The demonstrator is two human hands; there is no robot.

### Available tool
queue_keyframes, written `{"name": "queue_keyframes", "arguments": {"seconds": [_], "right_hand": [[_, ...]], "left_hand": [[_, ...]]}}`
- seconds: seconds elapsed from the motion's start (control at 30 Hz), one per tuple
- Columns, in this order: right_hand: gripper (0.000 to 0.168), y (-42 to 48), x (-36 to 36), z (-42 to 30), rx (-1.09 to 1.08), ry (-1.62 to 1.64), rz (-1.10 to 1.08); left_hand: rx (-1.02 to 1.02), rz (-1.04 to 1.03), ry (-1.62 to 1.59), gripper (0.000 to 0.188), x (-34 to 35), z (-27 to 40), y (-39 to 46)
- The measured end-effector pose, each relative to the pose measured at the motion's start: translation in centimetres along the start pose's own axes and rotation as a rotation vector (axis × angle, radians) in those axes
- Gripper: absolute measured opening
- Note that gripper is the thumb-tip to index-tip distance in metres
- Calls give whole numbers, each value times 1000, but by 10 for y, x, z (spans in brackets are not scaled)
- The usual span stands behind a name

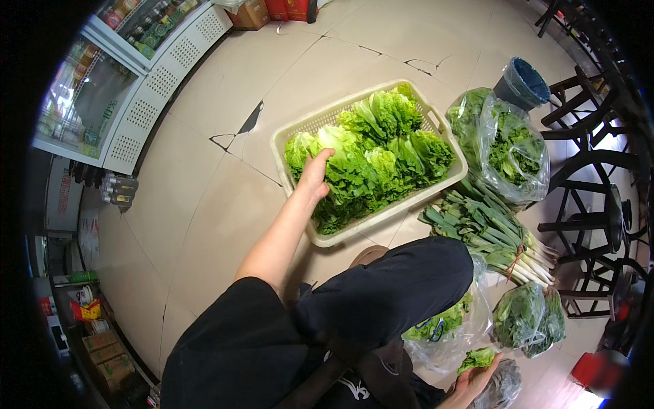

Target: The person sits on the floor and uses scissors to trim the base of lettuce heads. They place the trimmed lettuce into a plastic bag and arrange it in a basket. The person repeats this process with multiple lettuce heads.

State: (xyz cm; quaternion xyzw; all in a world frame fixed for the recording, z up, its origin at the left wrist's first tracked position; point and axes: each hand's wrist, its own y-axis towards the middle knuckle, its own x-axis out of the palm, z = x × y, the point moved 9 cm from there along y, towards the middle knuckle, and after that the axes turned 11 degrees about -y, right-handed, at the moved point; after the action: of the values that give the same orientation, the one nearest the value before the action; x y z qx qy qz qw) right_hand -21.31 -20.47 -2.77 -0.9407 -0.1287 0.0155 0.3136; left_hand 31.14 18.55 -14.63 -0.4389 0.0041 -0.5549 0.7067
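My left hand [316, 179] reaches into a cream plastic basket [369, 229] on the floor. It grips a lettuce head [341, 153] at the near left side, thumb showing and the other fingers hidden. Several more green lettuces [393, 112] fill the basket. Low at the right, my right hand [476, 379] holds a small piece of lettuce [476, 359]. Partly behind my knee lies an opened clear plastic bag [477, 307] with lettuce leaves [449, 322] in it. Blue-handled scissors [437, 330] rest on those leaves.
Tied leeks [490, 235] lie right of the basket, below a bag of leafy greens [511, 148] and beside a blue lined bin [522, 84]. Another bagged bunch [521, 314] sits lower. Dark wooden stools [587, 225] line the right; a glass-door drinks fridge [97, 97] stands left. Floor tiles [250, 120] are cracked.
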Motion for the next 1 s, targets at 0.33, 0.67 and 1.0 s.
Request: {"name": "queue_keyframes", "arguments": {"seconds": [0.33,0.67,1.0], "right_hand": [[39,5,5,-3,-44,-30,5],[33,-4,-5,-1,-42,12,83],[34,5,-19,11,-20,-2,77]], "left_hand": [[39,223,212,73,6,4,17],[168,-284,-184,28,140,145,27],[141,464,1267,103,-12,48,97]]}}
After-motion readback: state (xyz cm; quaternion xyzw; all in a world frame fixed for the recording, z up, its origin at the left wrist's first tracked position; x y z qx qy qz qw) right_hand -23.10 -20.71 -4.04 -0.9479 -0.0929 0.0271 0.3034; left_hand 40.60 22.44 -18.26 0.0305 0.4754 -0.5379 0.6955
